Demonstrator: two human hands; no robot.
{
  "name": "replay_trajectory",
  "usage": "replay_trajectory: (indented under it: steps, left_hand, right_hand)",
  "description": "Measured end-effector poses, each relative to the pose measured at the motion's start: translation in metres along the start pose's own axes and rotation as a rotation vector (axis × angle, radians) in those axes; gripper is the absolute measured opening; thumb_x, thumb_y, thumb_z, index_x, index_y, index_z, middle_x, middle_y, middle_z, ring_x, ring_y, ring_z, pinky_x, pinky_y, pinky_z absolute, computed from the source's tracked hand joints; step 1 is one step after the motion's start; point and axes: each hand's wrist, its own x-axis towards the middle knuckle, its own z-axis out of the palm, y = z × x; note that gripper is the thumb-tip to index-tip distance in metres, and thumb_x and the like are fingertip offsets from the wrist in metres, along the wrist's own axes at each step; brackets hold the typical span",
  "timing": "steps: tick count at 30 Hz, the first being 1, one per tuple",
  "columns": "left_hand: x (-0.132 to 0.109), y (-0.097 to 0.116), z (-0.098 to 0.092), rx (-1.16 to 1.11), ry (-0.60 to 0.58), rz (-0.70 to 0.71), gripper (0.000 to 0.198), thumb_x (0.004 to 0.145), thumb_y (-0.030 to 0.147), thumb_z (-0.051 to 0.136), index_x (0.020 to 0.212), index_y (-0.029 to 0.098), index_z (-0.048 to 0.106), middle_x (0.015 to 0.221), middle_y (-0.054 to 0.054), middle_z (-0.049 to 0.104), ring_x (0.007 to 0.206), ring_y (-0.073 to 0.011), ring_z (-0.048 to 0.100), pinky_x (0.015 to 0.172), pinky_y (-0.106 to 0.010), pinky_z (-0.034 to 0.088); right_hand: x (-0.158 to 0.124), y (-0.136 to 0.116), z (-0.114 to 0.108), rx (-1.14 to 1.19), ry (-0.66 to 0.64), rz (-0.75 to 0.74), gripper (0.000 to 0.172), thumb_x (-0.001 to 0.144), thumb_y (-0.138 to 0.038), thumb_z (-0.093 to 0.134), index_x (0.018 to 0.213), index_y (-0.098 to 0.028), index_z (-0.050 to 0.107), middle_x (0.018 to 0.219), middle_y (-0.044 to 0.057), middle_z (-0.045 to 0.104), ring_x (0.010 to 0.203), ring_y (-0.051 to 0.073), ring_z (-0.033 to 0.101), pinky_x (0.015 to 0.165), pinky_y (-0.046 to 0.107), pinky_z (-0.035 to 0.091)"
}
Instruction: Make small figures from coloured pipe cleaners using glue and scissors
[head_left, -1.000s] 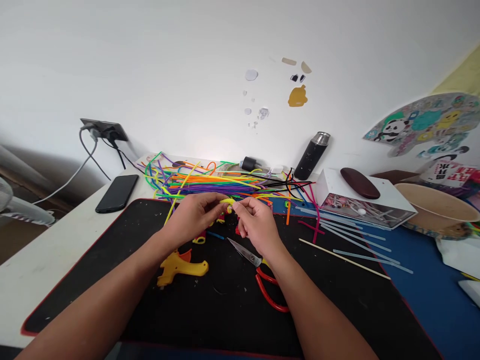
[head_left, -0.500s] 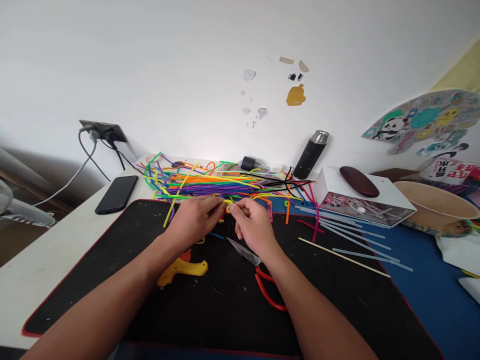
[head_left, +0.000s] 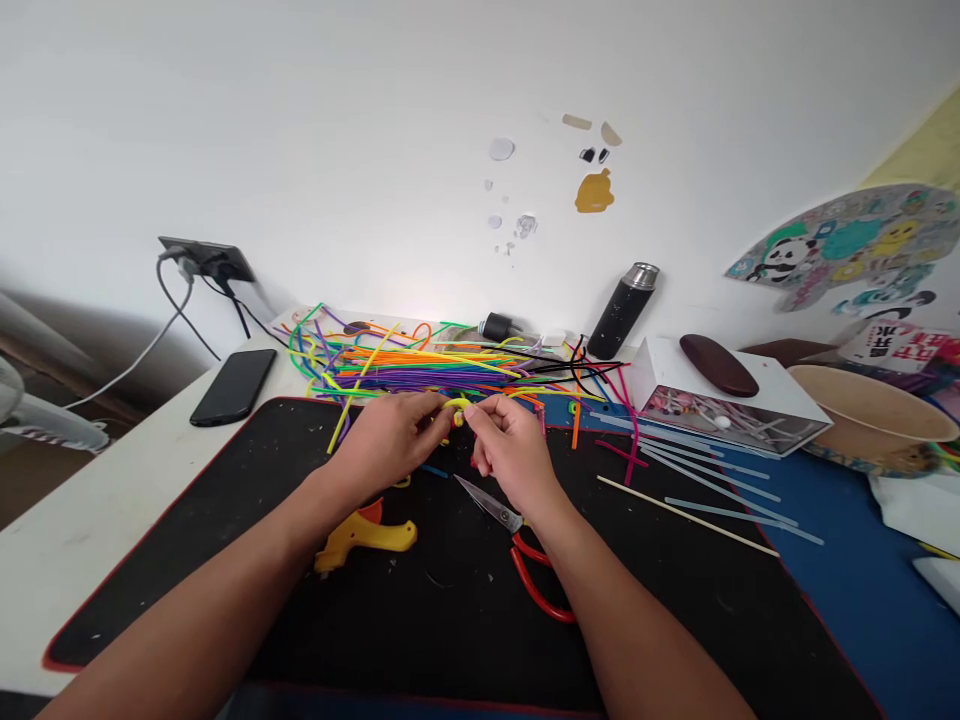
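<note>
Head view. Item: one yellow strip (head_left: 456,403), short and bent in an arch, held above the far part of a black mat (head_left: 450,640) on the worktop (head_left: 112,540). Left hand (head_left: 386,437): fingertips pinched on the strip's left end. Right hand (head_left: 514,445): thumb and forefinger pinched on its right end, remaining fingers curled. The strip bridges the gap between the two sets of fingertips; small coloured pieces show just under it, though the fingers hide too much to tell whether they are joined to it.

Nearby: scissors (head_left: 486,502), red-handled, points toward the hands, partly under the right forearm; yellow plastic tool (head_left: 379,536), beside the left forearm; bundle of multicoloured stems (head_left: 424,372), just beyond the hands. Right of the right hand: translucent sticks (head_left: 731,508) and one thin pale rod (head_left: 686,516).
</note>
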Motion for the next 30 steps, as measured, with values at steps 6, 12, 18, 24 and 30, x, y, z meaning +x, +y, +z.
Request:
replay_trajectory:
  steps: [6, 12, 18, 24, 30]
  left_hand:
    - [0.0, -0.002, 0.003, 0.018, 0.044, 0.057, 0.037, 0.103, 0.029, 0.047, 0.068, 0.02, 0.053, 0.06, 0.001, 0.054, 0.055, -0.0132, 0.047, 0.059, -0.028, 0.029]
    - [-0.001, -0.002, 0.009, 0.16, 0.113, 0.068, 0.038, 0.102, 0.03, 0.045, 0.066, 0.02, 0.053, 0.061, -0.002, 0.056, 0.057, -0.0159, 0.049, 0.06, -0.031, 0.028]
    - [0.001, 0.002, -0.005, -0.219, -0.038, -0.092, 0.043, 0.103, 0.048, 0.048, 0.077, 0.018, 0.066, 0.068, -0.002, 0.064, 0.062, -0.017, 0.059, 0.06, -0.027, 0.039]
    - [0.006, -0.002, -0.018, -0.63, -0.178, -0.293, 0.045, 0.097, 0.059, 0.06, 0.085, 0.018, 0.071, 0.073, -0.002, 0.07, 0.061, -0.0138, 0.061, 0.054, -0.022, 0.045]
    - [0.006, -0.01, -0.023, -0.763, -0.314, -0.406, 0.041, 0.087, 0.058, 0.074, 0.086, 0.018, 0.073, 0.068, 0.0, 0.066, 0.054, -0.0111, 0.054, 0.042, -0.018, 0.037]
  right_hand:
    - [-0.001, 0.0, 0.002, -0.017, -0.011, 0.008, 0.032, 0.089, -0.051, 0.07, 0.081, -0.022, 0.057, 0.041, -0.011, 0.049, 0.031, 0.008, 0.042, 0.036, 0.021, 0.023]
    - [-0.002, 0.001, 0.004, -0.015, -0.028, 0.023, 0.031, 0.088, -0.049, 0.069, 0.079, -0.022, 0.057, 0.04, -0.011, 0.047, 0.031, 0.008, 0.04, 0.035, 0.02, 0.023]
    - [0.001, 0.001, 0.0, 0.015, -0.022, 0.032, 0.031, 0.089, -0.05, 0.069, 0.08, -0.022, 0.058, 0.04, -0.011, 0.048, 0.03, 0.008, 0.04, 0.034, 0.02, 0.023]
    - [0.0, -0.002, 0.0, 0.012, -0.07, 0.049, 0.033, 0.086, -0.051, 0.072, 0.078, -0.022, 0.058, 0.043, -0.013, 0.042, 0.031, 0.008, 0.042, 0.035, 0.02, 0.025]
    - [-0.002, -0.004, 0.0, -0.024, -0.07, 0.041, 0.033, 0.086, -0.052, 0.071, 0.08, -0.022, 0.058, 0.046, -0.012, 0.045, 0.032, 0.008, 0.043, 0.035, 0.021, 0.026]
